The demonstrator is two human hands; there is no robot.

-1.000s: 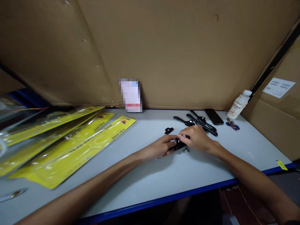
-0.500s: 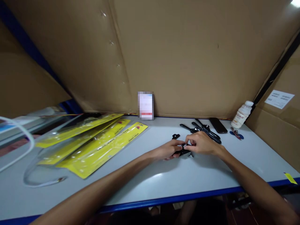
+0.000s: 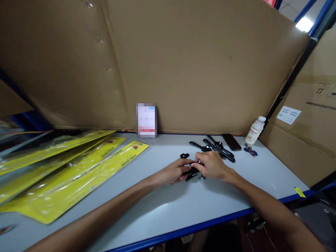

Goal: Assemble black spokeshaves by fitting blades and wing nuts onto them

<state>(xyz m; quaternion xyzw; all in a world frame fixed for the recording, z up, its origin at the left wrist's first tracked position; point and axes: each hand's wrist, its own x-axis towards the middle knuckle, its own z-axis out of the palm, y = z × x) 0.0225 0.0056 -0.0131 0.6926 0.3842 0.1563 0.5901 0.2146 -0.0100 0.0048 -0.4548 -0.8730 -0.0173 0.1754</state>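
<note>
My left hand (image 3: 175, 171) is closed round the near side of a black spokeshave (image 3: 192, 175), low over the table. From the other side my right hand (image 3: 212, 165) pinches at the top of the same tool. The fingers hide most of its middle. A shiny metal bit (image 3: 201, 177) shows under the right fingers; what it is, I cannot make out. Just beyond the left fingertips lies a small black metal plate (image 3: 184, 155). More black spokeshaves (image 3: 219, 149) lie in a loose pile behind my right hand.
Yellow blister packs (image 3: 105, 168) fan out on the left of the grey table (image 3: 157, 206). A dark phone (image 3: 232, 142), a white bottle (image 3: 255, 131) and a small bunch of keys (image 3: 250, 150) sit at the back right. A blurred upright card (image 3: 146, 120) leans on the cardboard wall (image 3: 183, 70).
The view has turned right, so everything sits further left. Both hands stay on the spokeshave; the right fingers and thumb have closed further over its top.
</note>
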